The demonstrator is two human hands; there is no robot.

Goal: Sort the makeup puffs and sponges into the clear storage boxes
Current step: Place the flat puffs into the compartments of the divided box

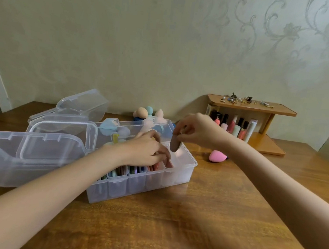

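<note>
Tan puff (175,144) in R hand (196,129), edge-on, shape unclear.

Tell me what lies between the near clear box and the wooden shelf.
In the head view, a pink sponge lies on the table between the near clear box and the wooden shelf.

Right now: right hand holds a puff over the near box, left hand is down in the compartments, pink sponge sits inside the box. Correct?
Not quite. The head view shows the pink sponge on the table, right of the near box. The right hand holds the puff; the left hand is in the compartments.
</note>
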